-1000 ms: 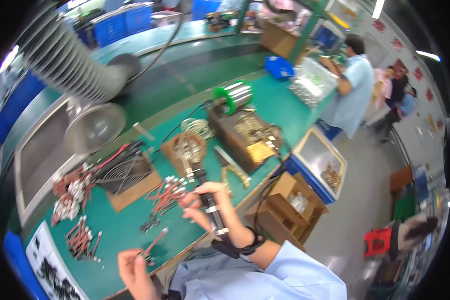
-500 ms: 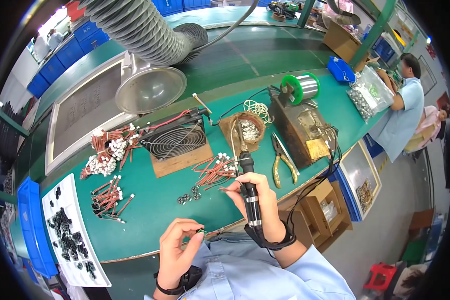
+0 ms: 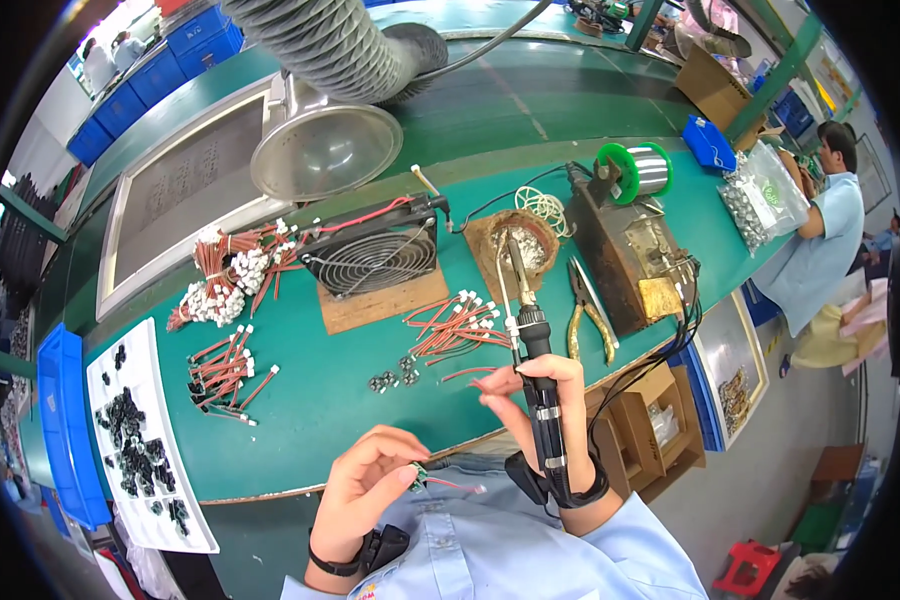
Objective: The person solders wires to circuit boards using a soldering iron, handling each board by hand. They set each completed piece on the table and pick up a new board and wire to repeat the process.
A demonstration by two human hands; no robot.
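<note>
My left hand [image 3: 368,488] pinches a small green circuit board [image 3: 419,476] between thumb and fingers. From the board a thin red wire runs to the right, ending in a pale connector [image 3: 480,489]. My right hand [image 3: 550,400] is closed around a black-handled soldering iron [image 3: 542,400], its metal end pointing away from me over a dish of whitish material [image 3: 527,250]. Between that hand's thumb and index finger another red wire [image 3: 467,373] sticks out to the left. Just beyond lie several small dark round parts [image 3: 395,376] and a pile of red wires [image 3: 460,328] with white connectors.
Pliers [image 3: 590,318] lie right of the dish, beside a worn metal box [image 3: 625,260] and a solder spool [image 3: 638,172]. A fan [image 3: 375,258] stands behind the wires, below a fume hood [image 3: 327,150]. At left is a white tray [image 3: 150,400] of black parts. A person [image 3: 820,220] works at right.
My view has shifted slightly. My right hand with the soldering iron has drawn a little nearer to me. A red wire with its connector now shows beside the board in my left hand.
</note>
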